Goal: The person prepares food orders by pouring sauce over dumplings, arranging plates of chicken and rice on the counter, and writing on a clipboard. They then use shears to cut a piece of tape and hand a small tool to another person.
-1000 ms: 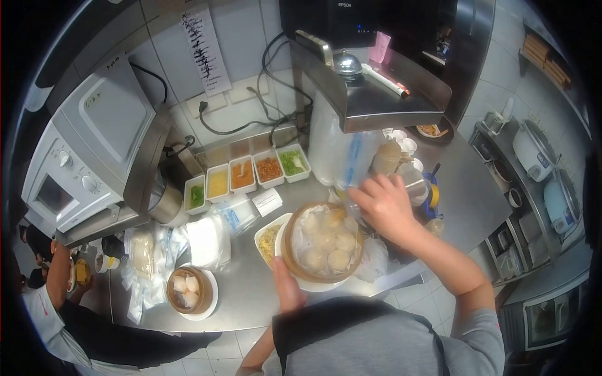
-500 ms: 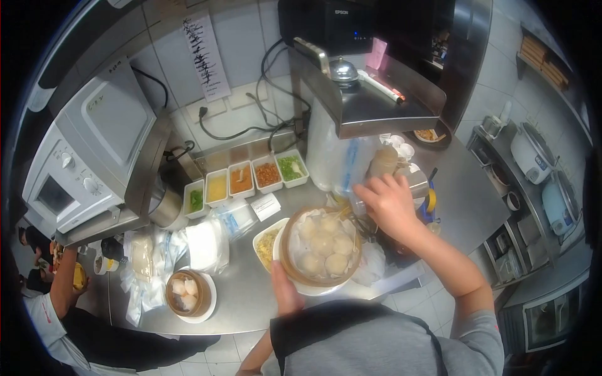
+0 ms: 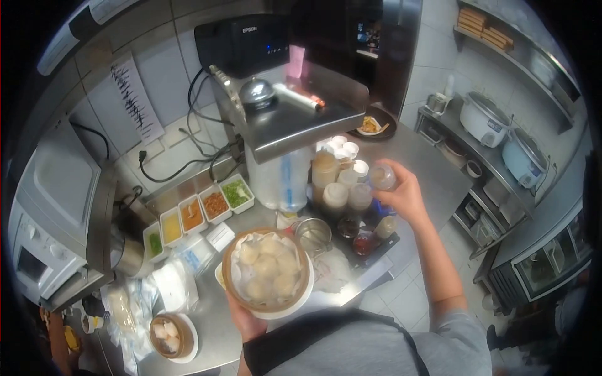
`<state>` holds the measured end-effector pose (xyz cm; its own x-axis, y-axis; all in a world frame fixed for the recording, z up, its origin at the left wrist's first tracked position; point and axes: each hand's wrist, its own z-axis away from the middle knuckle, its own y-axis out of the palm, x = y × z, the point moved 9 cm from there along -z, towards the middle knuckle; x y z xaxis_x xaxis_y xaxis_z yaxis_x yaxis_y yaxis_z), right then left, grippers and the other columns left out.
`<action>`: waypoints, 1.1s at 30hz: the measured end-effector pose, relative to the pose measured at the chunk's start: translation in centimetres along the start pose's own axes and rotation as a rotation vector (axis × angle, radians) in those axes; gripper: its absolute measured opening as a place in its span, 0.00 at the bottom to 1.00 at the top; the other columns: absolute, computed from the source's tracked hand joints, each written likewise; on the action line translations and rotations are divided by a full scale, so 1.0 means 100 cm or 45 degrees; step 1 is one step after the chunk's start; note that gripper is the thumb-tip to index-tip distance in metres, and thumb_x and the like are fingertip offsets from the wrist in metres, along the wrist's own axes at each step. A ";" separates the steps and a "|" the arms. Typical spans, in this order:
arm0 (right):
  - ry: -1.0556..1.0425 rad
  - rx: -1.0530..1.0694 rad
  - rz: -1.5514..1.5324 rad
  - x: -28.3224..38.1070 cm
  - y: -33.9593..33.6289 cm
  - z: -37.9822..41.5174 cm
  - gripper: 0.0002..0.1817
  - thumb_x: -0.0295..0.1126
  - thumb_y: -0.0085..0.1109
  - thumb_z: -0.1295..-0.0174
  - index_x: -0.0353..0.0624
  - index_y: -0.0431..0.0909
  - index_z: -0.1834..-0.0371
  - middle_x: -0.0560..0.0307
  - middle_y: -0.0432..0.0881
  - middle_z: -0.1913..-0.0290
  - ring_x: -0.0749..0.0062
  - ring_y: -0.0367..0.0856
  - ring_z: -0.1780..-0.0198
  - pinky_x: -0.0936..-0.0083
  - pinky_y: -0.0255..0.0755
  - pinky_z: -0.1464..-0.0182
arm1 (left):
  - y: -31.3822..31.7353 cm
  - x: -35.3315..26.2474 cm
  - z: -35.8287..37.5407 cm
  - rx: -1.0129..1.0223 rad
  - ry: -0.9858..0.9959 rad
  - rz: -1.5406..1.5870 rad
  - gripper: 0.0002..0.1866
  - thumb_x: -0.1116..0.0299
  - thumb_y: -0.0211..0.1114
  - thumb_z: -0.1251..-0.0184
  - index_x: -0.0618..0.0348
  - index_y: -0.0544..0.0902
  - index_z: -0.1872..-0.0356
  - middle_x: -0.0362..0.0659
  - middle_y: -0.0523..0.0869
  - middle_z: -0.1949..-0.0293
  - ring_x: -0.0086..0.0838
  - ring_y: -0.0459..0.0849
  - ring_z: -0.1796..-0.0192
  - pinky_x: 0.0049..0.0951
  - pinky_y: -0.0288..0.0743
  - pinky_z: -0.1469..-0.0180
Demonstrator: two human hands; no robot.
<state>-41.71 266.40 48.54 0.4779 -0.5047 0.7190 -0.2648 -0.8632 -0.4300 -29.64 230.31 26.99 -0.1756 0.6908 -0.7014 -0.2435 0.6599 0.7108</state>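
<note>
My left hand (image 3: 249,321) grips the edge of a white plate (image 3: 307,289) with a round bamboo steamer (image 3: 301,250) on it. Several pale round dumplings (image 3: 266,266) lie on paper inside the steamer. To the right, my right hand (image 3: 404,193) has its fingers closed on a small clear container (image 3: 382,177), whose contents are hard to make out. Beside it stand several squeeze bottles (image 3: 335,197) with pale tops. A metal pot (image 3: 313,234) sits between the steamer and the bottles, near dark and red sauce containers (image 3: 362,244).
A second steamer with dumplings (image 3: 168,336) rests at lower left, near plastic bags (image 3: 172,285). Topping tubs (image 3: 214,205) line the wall. A metal shelf (image 3: 301,122) with a bell overhangs the counter. A pan of food (image 3: 374,123) is behind, and rice cookers (image 3: 484,120) stand at right.
The view has turned right. My right hand has moved away from the bottles and now holds the clear container. The steamer now covers most of the yellow food dish beside it.
</note>
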 end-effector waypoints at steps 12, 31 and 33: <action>0.204 -0.419 -0.159 -0.124 -0.011 0.040 0.27 0.30 0.73 0.59 0.33 0.75 0.54 0.55 0.74 0.55 0.67 0.74 0.53 0.73 0.68 0.49 | -0.036 0.037 -0.008 -0.181 -0.140 0.185 0.27 0.53 0.42 0.26 0.63 0.62 0.35 0.49 0.70 0.38 0.36 0.70 0.38 0.38 0.64 0.36; -0.370 -0.267 0.947 0.001 0.008 0.057 0.33 0.30 0.67 0.52 0.37 0.67 0.40 0.38 0.75 0.46 0.53 0.79 0.53 0.66 0.73 0.52 | 0.043 0.007 -0.008 -0.017 -0.329 0.145 0.26 0.55 0.37 0.24 0.63 0.61 0.35 0.50 0.69 0.37 0.36 0.69 0.37 0.36 0.63 0.34; 0.144 0.006 -0.168 -0.012 0.022 0.062 0.28 0.32 0.60 0.45 0.37 0.67 0.39 0.42 0.72 0.43 0.54 0.76 0.48 0.64 0.69 0.47 | 0.072 0.008 -0.002 0.104 -0.479 0.157 0.26 0.53 0.40 0.25 0.61 0.62 0.35 0.49 0.69 0.38 0.35 0.69 0.37 0.35 0.63 0.34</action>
<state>-37.64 265.19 43.36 0.4107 -0.3855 0.8262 -0.2020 -0.9222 -0.3298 -31.74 235.55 31.60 0.1661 0.8164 -0.5531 -0.1631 0.5759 0.8011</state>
